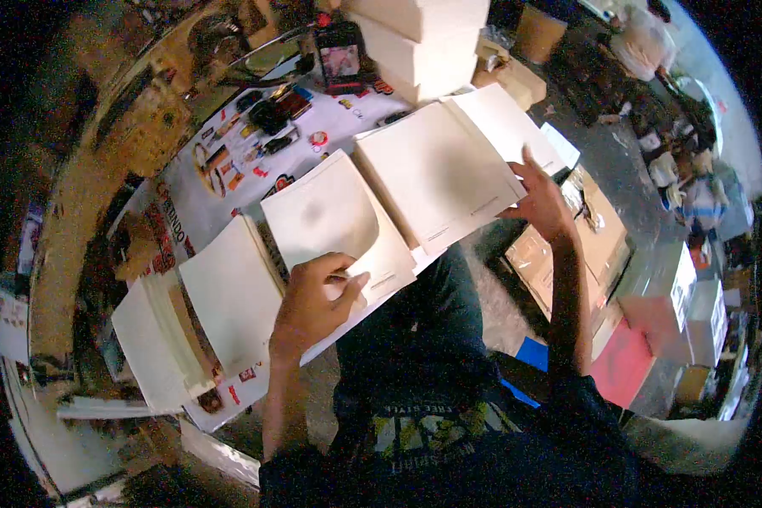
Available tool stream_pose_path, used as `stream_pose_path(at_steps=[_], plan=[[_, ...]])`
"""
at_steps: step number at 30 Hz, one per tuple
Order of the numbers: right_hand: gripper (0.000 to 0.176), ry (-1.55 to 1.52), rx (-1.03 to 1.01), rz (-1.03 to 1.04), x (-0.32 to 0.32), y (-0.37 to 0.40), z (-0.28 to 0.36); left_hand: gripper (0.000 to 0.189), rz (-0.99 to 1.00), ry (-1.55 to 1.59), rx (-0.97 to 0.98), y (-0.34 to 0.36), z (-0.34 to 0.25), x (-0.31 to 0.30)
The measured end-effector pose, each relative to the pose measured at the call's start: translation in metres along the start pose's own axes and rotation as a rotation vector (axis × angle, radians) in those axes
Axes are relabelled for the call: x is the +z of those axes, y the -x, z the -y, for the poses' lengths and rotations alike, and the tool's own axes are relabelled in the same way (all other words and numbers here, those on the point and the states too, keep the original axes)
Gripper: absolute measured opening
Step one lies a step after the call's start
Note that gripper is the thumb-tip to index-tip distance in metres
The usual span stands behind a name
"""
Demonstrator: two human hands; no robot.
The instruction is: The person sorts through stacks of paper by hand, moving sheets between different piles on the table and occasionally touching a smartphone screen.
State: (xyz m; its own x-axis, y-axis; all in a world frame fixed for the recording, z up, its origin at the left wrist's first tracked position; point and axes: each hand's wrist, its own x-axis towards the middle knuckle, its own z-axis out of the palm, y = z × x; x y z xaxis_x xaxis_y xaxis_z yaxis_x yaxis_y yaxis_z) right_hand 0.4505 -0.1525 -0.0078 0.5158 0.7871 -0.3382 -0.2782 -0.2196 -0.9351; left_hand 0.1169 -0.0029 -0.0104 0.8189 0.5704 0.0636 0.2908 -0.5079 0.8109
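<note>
Several stacks of cream paper sheets lie side by side in a slanting row before me. My left hand [317, 296] is at the near edge of a middle paper stack [322, 207], thumb and fingers closed on the corner of its top sheet, which looks slightly curled. My right hand [540, 201] is at the right corner of the neighbouring paper stack [436, 169], fingers around the edge of a sheet; one finger points up. Beyond it lies another paper stack [508, 127]. To the left are a fourth stack [233, 292] and a leftmost stack [157, 343].
A printed white table cover [178, 199] lies under the stacks, with small dark items [275, 110] on it. Tall paper piles [423, 42] stand at the back. Flattened cardboard [605, 229] and a red sheet [622, 360] are on the right, near wrapped bundles [665, 288].
</note>
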Motion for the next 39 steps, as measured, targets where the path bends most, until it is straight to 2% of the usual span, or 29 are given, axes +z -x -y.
stream_pose_path(at_steps=[1, 2, 3, 4, 5, 6, 8, 9, 10, 12, 14, 16, 17, 21, 24, 26, 27, 28, 30, 31, 32, 33, 34, 36, 37, 39], plan=[[0.096, 0.064, -0.005, -0.049, 0.012, 0.004, 0.009, 0.028, -0.041, -0.003, -0.019, 0.010, 0.001, -0.008], [0.090, 0.077, 0.007, -0.046, 0.008, -0.002, 0.011, 0.026, -0.083, -0.006, -0.039, 0.019, 0.000, -0.017], [0.087, 0.243, -0.021, -0.109, -0.002, -0.017, 0.002, 0.023, -0.035, -0.033, -0.211, 0.029, -0.005, -0.031], [0.084, 0.409, -0.051, -0.171, -0.006, -0.029, -0.008, 0.022, -0.049, 0.036, -0.178, 0.040, 0.008, -0.041], [0.069, 0.823, -0.107, -0.326, 0.022, -0.008, 0.012, 0.020, -0.101, 0.047, -0.180, 0.050, 0.012, -0.048], [0.069, 0.833, -0.105, -0.303, 0.023, -0.012, 0.009, 0.018, -0.155, 0.056, -0.179, 0.060, 0.011, -0.056], [0.056, 0.542, -0.184, 0.055, 0.026, -0.025, 0.009, 0.017, -0.172, 0.041, -0.262, 0.081, 0.010, -0.073], [0.048, 0.458, -0.213, -0.118, 0.030, -0.023, 0.002, 0.017, -0.206, 0.056, -0.256, 0.093, 0.017, -0.079], [0.048, 0.469, -0.218, -0.098, 0.031, -0.022, 0.002, 0.018, -0.239, 0.072, -0.249, 0.100, 0.017, -0.082], [0.048, 0.186, -0.264, -0.116, 0.028, -0.019, 0.002, 0.020, -0.214, -0.029, -0.322, 0.111, 0.012, -0.091], [0.050, 0.198, -0.281, -0.164, 0.060, 0.005, 0.012, 0.021, -0.208, -0.123, -0.275, 0.117, 0.019, -0.091], [0.052, 0.176, -0.319, -0.052, 0.088, 0.024, 0.018, 0.023, -0.211, -0.208, -0.221, 0.117, 0.025, -0.088], [0.054, 0.411, -0.353, -0.088, 0.097, 0.021, 0.011, 0.023, -0.214, -0.240, -0.194, 0.115, 0.026, -0.085], [0.057, 0.455, -0.304, -0.066, 0.149, 0.039, -0.014, 0.026, -0.233, -0.269, -0.139, 0.106, 0.038, -0.073], [0.059, 0.406, -0.354, 0.056, 0.144, 0.017, -0.060, 0.028, -0.256, -0.238, -0.139, 0.111, 0.057, -0.075], [0.064, 0.396, -0.170, 0.032, 0.153, 0.015, -0.059, 0.028, -0.237, -0.326, 0.050, 0.119, 0.063, -0.082], [0.070, 0.266, 0.126, 0.061, 0.156, 0.010, -0.052, 0.023, -0.239, -0.124, -0.178, 0.127, 0.061, -0.085], [0.070, 0.265, 0.129, 0.067, 0.162, 0.012, -0.048, 0.023, -0.241, -0.126, -0.183, 0.133, 0.061, -0.086], [0.067, -0.041, 0.070, 0.175, 0.173, 0.015, -0.044, 0.021, -0.451, 0.011, -0.344, 0.152, 0.064, -0.094], [0.059, 0.154, -0.036, 0.074, 0.154, -0.010, -0.079, 0.020, -0.554, 0.083, -0.425, 0.165, 0.067, -0.100], [0.059, 0.154, -0.034, 0.077, 0.158, -0.005, -0.080, 0.019, -0.659, 0.155, -0.505, 0.179, 0.072, -0.107], [0.059, 0.260, -0.191, 0.114, 0.164, 0.004, -0.079, 0.022, -0.754, 0.216, -0.549, 0.201, 0.101, -0.109], [0.061, 0.365, -0.349, 0.153, 0.171, 0.011, -0.076, 0.026, -0.917, -0.767, -0.430, 0.212, 0.112, -0.094], [0.065, 0.250, -0.289, 0.158, 0.181, 0.016, -0.057, 0.036, -1.231, 0.565, -0.228, 0.223, 0.135, -0.092], [0.071, 0.130, -0.224, 0.148, 0.186, 0.020, -0.050, 0.036, -1.241, 0.561, -0.231, 0.223, 0.126, -0.092], [0.066, 0.057, -0.206, 0.190, 0.206, 0.027, -0.041, 0.043, -1.271, 1.374, 0.143, 0.215, 0.100, -0.092]])
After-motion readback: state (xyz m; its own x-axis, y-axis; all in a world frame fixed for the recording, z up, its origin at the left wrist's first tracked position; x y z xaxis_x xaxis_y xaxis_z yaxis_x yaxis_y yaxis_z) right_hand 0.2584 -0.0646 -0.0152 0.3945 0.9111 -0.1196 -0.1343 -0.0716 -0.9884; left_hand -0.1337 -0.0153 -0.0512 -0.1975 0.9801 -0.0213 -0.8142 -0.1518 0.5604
